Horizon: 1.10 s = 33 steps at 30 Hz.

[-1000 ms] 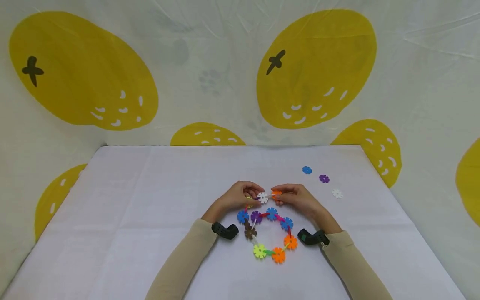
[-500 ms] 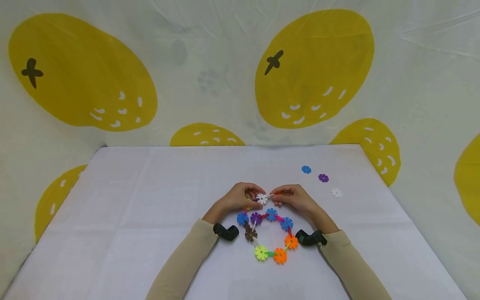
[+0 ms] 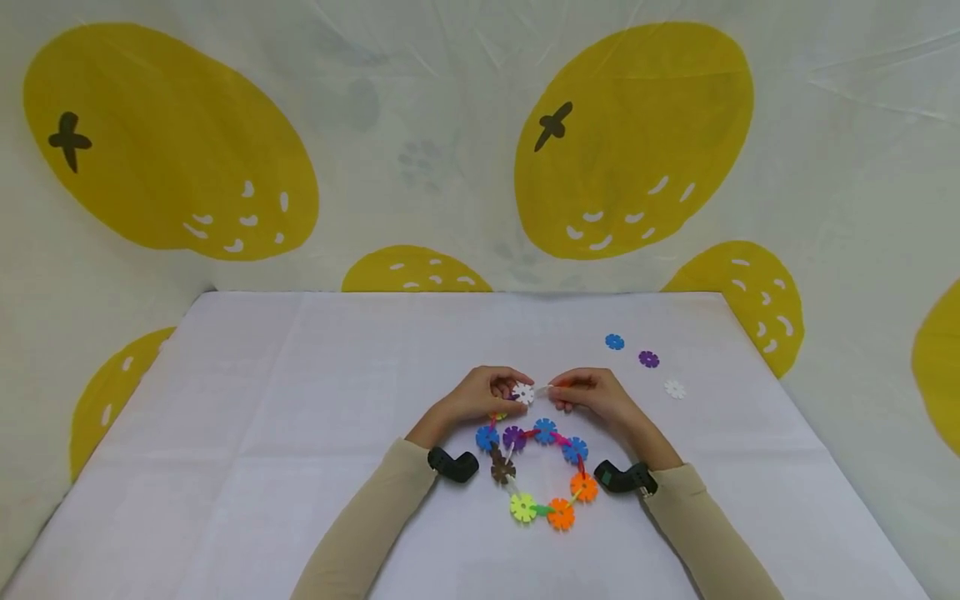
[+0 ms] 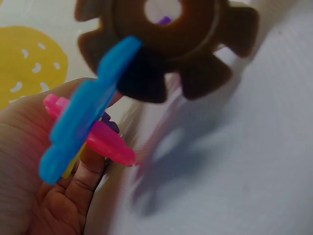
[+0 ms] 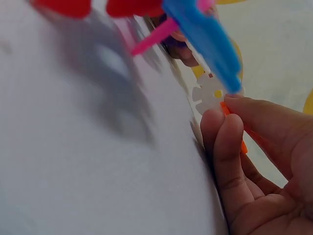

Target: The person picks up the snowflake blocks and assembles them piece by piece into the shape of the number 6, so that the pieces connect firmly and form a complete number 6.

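My left hand (image 3: 480, 392) pinches a white snowflake disc (image 3: 523, 393) that ends a chain of interlocked snowflake discs. To its right, my right hand (image 3: 596, 393) pinches an orange disc (image 5: 244, 146), mostly covered by the fingers. A second white disc (image 5: 206, 94), seen edge-on from above, juts from the orange one toward the left hand. Whether it touches the left hand's disc, I cannot tell. Below the hands the chain curls into a ring, with a brown disc (image 3: 502, 472), blue disc (image 3: 575, 450) and orange disc (image 3: 561, 514) among its links.
Loose on the table (image 3: 337, 375), beyond the right hand, lie a blue disc (image 3: 615, 342), a purple disc (image 3: 648, 359) and a white disc (image 3: 675, 389). A white cloth with yellow fruit prints (image 3: 637, 142) hangs behind the table's back edge.
The orange disc in my right hand has turned from facing up to nearly edge-on, and the fingers now cover most of it. Both hands stay in nearly the same place.
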{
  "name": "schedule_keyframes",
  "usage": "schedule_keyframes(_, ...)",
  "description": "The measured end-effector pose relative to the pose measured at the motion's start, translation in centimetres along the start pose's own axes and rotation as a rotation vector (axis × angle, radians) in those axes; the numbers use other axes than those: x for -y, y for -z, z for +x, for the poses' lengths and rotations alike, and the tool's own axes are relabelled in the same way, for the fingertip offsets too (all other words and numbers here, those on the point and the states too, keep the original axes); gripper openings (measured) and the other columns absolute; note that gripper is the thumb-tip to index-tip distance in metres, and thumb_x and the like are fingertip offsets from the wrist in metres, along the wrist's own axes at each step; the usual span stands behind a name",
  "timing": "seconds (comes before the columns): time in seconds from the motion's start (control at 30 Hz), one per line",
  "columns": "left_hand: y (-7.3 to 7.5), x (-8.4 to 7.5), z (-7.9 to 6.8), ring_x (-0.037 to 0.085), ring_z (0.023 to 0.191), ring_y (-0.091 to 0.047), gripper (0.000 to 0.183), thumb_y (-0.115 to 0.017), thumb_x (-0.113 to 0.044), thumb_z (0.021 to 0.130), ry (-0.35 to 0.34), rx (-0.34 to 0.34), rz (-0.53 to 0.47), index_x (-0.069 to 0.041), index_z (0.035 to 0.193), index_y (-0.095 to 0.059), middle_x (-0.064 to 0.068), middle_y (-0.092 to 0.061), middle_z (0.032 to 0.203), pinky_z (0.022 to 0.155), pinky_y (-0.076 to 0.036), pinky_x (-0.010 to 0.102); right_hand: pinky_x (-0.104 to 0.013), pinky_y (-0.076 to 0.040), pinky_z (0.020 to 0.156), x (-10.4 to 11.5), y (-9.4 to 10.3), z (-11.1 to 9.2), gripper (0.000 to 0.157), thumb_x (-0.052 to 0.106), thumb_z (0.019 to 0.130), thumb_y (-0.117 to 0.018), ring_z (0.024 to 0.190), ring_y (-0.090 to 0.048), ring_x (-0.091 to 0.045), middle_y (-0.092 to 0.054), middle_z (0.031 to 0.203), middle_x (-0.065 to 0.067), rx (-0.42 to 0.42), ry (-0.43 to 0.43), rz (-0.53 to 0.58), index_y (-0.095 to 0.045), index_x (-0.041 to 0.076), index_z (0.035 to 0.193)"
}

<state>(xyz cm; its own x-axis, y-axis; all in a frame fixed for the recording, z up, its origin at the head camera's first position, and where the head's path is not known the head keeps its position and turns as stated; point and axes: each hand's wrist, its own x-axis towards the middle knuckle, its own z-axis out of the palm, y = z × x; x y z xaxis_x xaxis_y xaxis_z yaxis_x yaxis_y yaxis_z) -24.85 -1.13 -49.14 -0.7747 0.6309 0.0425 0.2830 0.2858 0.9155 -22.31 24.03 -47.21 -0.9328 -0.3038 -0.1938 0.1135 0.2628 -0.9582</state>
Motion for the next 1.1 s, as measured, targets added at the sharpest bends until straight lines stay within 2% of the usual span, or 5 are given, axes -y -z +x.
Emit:
schedule_keyframes(0.17, -0.02, 0.21, 0.15, 0.007, 0.066, -0.048, 0.038, -0.081, -0.019, 0.081, -0.010, -0.019, -0.004, -0.010, 0.117, -0.070, -0.002, -0.057, 0.082, 0.063, -0.042, 0.020, -0.023, -0.054, 0.070, 0.19, -0.36, -0.03, 0.031, 0.015, 0.091, -0.070, 0.071, -0.064, -0.015, -0.071, 0.084, -0.010, -0.012, -0.012, 0.003, -0.067, -0.009, 0.110)
schedule_keyframes(0.37, -0.04, 0.23, 0.22, 0.008, 0.067, -0.049, 0.039, -0.081, -0.021, 0.081, 0.013, -0.038, -0.008, -0.011, 0.117, -0.070, -0.002, -0.057, 0.082, 0.063, -0.043, 0.019, -0.023, -0.054, 0.070, 0.42, -0.35, -0.18, 0.031, 0.014, 0.091, -0.070, 0.069, -0.064, -0.014, -0.072, 0.084, -0.007, -0.002, -0.006, 0.022, -0.067, -0.010, 0.109)
schedule_keyframes(0.83, 0.01, -0.19, 0.10, 0.008, 0.064, -0.048, 0.037, -0.081, -0.019, 0.081, 0.031, -0.039, -0.007, -0.007, 0.114, -0.071, -0.002, -0.057, 0.078, 0.060, -0.041, 0.019, -0.025, -0.055, 0.071, 0.16, -0.55, 0.11, 0.027, 0.011, 0.089, -0.071, 0.071, -0.067, -0.015, -0.074, 0.088, -0.010, 0.012, 0.017, -0.005, -0.069, -0.010, 0.106)
schedule_keyframes(1.1, -0.18, -0.09, 0.23, 0.007, 0.062, -0.046, 0.036, -0.081, -0.016, 0.081, 0.010, -0.032, -0.011, -0.005, 0.113, -0.071, -0.002, -0.055, 0.077, 0.059, -0.040, 0.019, -0.025, -0.056, 0.070, -0.08, -0.82, 0.38, 0.024, 0.010, 0.088, -0.073, 0.072, -0.069, -0.016, -0.075, 0.087, -0.010, 0.005, 0.020, -0.028, -0.071, -0.008, 0.103)
